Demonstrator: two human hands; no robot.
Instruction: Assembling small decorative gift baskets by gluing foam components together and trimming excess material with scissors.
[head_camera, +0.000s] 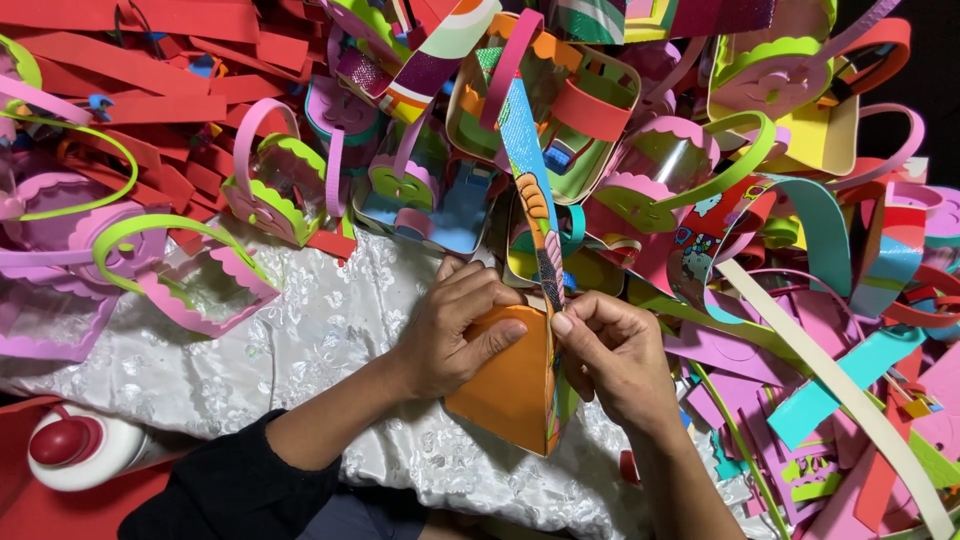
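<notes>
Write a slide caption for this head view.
Left hand and right hand press patterned foam strip onto orange foam basket.

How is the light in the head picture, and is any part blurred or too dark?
Head view: even, bright light; both hands and the orange box look sharp; soft shadow under the left forearm on the white cloth; the top right corner is black.

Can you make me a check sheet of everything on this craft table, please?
Surface: white flowered cloth, mostly covered.
Job's things: orange foam basket with a patterned strip handle rising from its rim.
Clutter: heaps of pink, green and red foam baskets and strips; white bottle with red cap.
Grippers: left hand grips the basket's side; right hand pinches the strip at the rim.
Cables: nothing seen.
Surroundings: dark at top right.
</notes>
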